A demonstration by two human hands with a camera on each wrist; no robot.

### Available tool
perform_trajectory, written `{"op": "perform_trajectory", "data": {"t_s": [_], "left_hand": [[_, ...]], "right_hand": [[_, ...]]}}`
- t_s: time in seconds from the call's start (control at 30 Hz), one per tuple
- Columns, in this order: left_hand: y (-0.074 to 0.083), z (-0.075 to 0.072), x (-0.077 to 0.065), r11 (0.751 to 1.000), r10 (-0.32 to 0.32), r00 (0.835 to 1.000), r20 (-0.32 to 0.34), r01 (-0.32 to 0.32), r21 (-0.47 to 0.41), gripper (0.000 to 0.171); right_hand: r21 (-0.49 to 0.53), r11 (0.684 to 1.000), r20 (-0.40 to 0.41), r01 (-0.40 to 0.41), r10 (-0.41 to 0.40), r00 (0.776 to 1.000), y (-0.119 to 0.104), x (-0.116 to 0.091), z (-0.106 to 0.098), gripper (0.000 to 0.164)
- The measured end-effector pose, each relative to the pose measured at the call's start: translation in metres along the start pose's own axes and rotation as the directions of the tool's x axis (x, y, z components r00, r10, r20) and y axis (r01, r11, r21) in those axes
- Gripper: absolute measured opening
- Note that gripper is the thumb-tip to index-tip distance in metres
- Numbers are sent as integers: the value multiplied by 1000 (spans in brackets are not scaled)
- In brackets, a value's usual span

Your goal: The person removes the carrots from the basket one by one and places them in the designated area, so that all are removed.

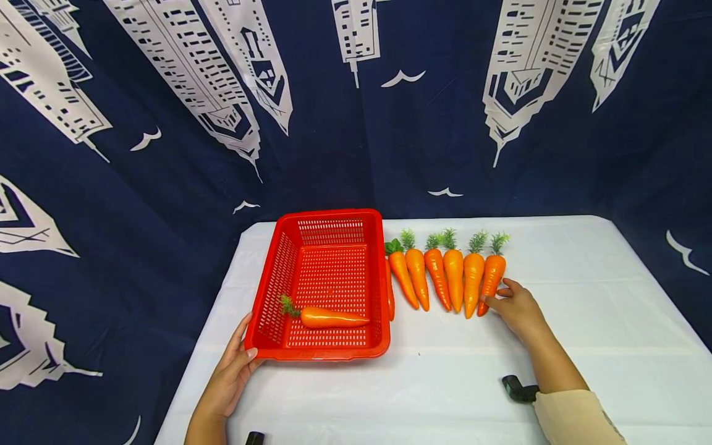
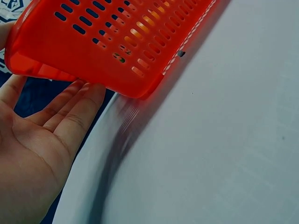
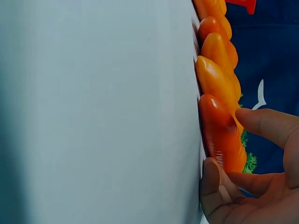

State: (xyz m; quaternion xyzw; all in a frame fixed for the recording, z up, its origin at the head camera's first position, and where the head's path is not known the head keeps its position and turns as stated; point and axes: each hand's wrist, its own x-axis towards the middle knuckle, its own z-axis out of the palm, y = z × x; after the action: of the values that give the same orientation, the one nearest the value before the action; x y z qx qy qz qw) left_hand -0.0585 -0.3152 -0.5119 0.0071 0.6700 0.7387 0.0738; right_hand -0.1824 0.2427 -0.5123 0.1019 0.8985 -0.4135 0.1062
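A red plastic basket [image 1: 317,355] stands at the left of the white table, with one orange carrot [image 1: 334,318] lying across its floor. My left hand [image 1: 230,374] grips the basket's near left corner; in the left wrist view its fingers [image 2: 70,109] reach under the rim. To the right of the basket, several carrots lie in a row, green tops pointing away. At the row's right end, my right hand [image 1: 520,309] has thumb and fingers on either side of the tip of the last carrot [image 1: 493,275], pinching it; the right wrist view shows this carrot [image 3: 222,135] between them.
One carrot [image 1: 390,293] in the row is partly hidden by the basket's right wall. A black object [image 1: 520,389] sits by the right forearm, and another dark object [image 1: 254,438] shows at the bottom edge. A navy cloth with white buildings [image 1: 356,142] hangs behind the table.
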Motion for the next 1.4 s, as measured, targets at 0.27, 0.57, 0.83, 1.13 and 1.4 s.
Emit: {"op": "perform_trajectory", "data": {"t_s": [0.27, 0.57, 0.83, 1.13, 1.4], "left_hand": [[0, 0, -1, 1000, 7, 1000, 6, -7, -9, 69], [0, -1, -1, 1000, 9, 1000, 13, -9, 0, 69], [-1, -1, 0, 1000, 12, 1000, 7, -12, 6, 69], [-1, 2, -1, 999, 38, 999, -38, -37, 30, 68], [1, 6, -2, 998, 38, 997, -68, -34, 50, 66]], "right_hand": [[65, 998, -65, 5, -1, 998, 1, -4, 0, 79], [244, 969, -155, 38, 0, 988, -5, -12, -1, 70], [315, 942, -212, 117, -51, 976, -14, -18, 1, 65], [407, 894, -213, 185, -104, 972, -28, -25, 4, 61], [394, 905, -181, 161, -95, 979, -36, -25, 5, 62]]}}
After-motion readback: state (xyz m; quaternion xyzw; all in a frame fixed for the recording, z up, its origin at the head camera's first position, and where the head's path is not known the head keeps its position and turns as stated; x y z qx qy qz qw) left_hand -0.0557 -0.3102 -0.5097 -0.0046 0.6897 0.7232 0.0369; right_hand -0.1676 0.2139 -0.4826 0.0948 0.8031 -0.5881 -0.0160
